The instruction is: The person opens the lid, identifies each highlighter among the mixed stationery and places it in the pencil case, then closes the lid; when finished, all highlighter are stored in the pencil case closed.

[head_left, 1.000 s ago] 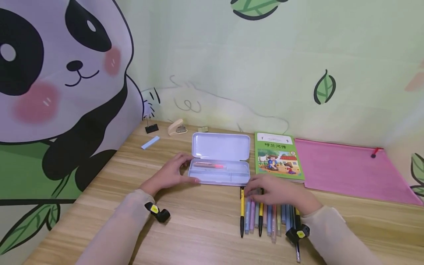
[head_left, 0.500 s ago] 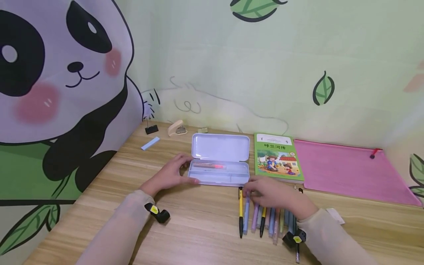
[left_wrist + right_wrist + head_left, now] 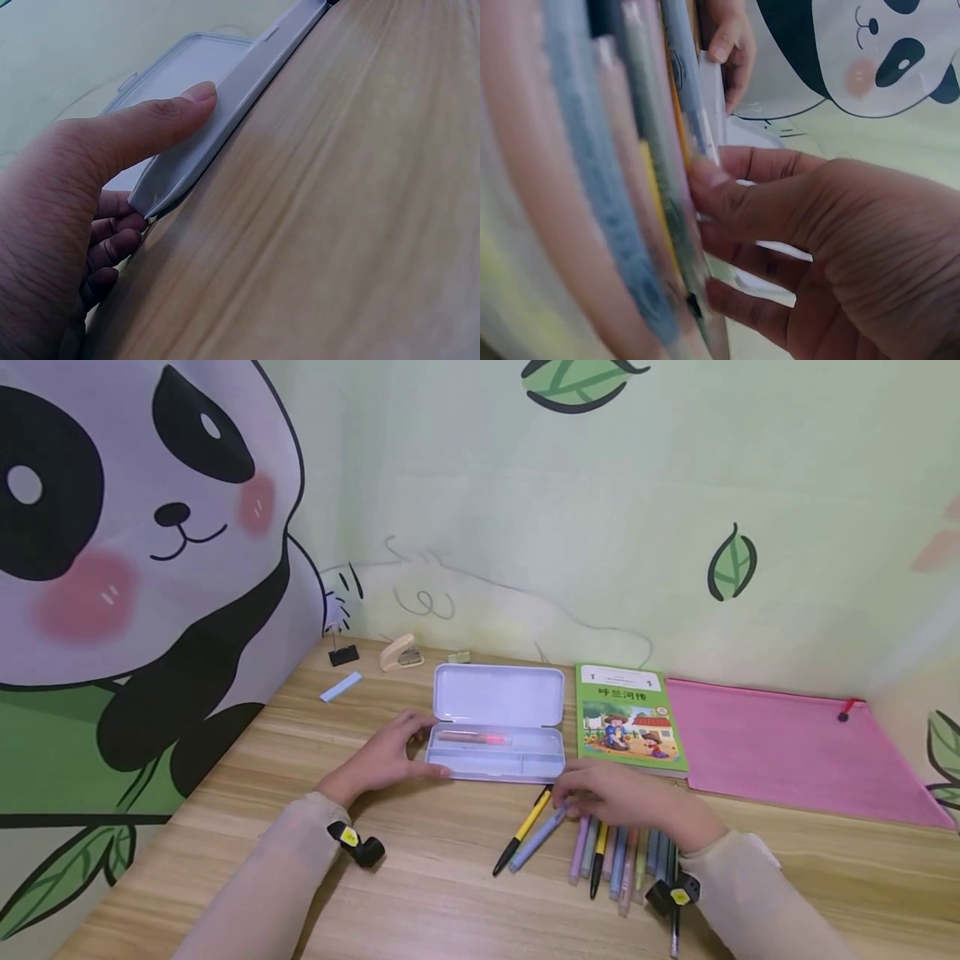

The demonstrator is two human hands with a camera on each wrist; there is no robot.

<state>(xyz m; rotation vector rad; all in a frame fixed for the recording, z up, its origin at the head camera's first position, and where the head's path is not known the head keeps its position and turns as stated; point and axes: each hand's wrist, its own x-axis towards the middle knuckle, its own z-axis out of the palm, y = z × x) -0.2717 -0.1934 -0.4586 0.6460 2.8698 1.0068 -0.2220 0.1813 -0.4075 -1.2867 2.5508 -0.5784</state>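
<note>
An open white pencil case (image 3: 495, 764) lies mid-desk with its lid (image 3: 498, 693) folded back and a pink pen (image 3: 472, 737) inside. My left hand (image 3: 408, 750) grips its left end; in the left wrist view the thumb (image 3: 172, 112) lies along the case wall (image 3: 240, 90) and the fingers curl round the end. My right hand (image 3: 581, 793) rests on the top ends of a row of several pens (image 3: 618, 860) in front of the case. It pinches a yellow pen (image 3: 521, 831) and a blue pen (image 3: 538, 837), both angled left. The right wrist view shows its thumb (image 3: 720, 187) against the pens (image 3: 607, 187).
A green picture book (image 3: 630, 718) lies right of the case, with a pink zip pouch (image 3: 787, 743) beyond it. By the wall sit a stapler (image 3: 401, 652), a black binder clip (image 3: 343, 652) and a light blue strip (image 3: 340, 685). The wall corner closes off the left side.
My right hand has swung the yellow and blue pens out of the row, so their lower ends now point left. The left hand and the case have stayed put.
</note>
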